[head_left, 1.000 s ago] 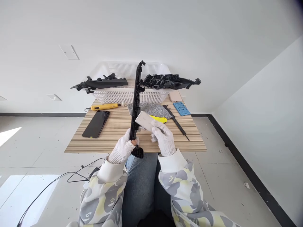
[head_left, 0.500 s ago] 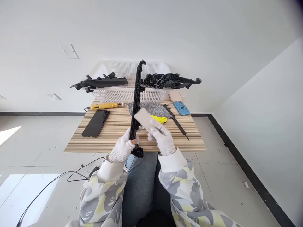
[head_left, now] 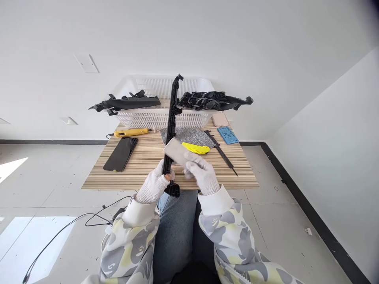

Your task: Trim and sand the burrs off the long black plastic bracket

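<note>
two gloved hands, one black strip upright above the table edge.
left hand grips the strip low; right hand pinches a grey block against it. white basket behind, phone left, yellow cutter right.

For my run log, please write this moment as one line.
left hand: grips black strip | right hand: holds grey block against strip

White walls are rising beyond the fingers; a slatted wooden table is standing beneath them, and sunlight is falling on the floor to their left.
</note>
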A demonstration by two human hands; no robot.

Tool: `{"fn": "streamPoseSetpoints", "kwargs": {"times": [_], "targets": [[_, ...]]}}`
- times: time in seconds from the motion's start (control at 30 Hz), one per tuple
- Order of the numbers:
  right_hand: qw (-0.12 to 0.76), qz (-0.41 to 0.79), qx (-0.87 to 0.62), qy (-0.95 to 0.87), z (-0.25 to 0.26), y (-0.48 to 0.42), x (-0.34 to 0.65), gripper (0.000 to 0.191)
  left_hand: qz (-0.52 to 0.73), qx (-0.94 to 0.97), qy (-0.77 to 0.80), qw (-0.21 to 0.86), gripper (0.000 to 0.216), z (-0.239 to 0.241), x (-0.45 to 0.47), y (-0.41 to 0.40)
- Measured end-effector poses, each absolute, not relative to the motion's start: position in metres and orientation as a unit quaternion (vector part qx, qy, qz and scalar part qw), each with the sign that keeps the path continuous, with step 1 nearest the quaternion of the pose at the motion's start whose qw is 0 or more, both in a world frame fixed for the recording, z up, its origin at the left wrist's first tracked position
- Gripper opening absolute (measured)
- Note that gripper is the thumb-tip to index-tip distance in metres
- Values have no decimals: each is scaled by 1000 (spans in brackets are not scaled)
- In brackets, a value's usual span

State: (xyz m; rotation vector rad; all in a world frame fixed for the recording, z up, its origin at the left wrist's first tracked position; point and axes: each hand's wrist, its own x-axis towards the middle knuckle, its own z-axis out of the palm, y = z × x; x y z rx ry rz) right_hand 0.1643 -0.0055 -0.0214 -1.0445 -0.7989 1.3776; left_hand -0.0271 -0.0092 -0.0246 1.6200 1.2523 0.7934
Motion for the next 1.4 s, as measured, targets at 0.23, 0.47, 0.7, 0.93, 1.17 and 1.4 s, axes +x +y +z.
{"fn": "streamPoseSetpoints", "kwargs": {"times": [0.23, 0.47, 0.7, 0.93, 1.17, 1.4], "targets": [[595, 581, -450, -327, -23, -5, 164, 46, 316, 660, 505, 458, 54, -24, -27, -9], [625, 565, -435, -319, -26, -5, 164, 45, 316, 662, 508, 451, 58, -24, -27, -10], [614, 544, -450, -353, -30, -7, 163, 36, 318, 660, 512, 448, 49, -25, -27, -9], [599, 579, -417, -363, -28, -2, 161, 72, 323, 656, 503, 461, 55, -24, -26, -9], [488, 638, -496, -330, -15, -9, 161, 32, 308, 651, 540, 436, 50, -21, -25, -9], [489, 616, -532, -314, -10, -8, 157, 34, 310, 651, 537, 437, 50, -19, -24, -9]]}}
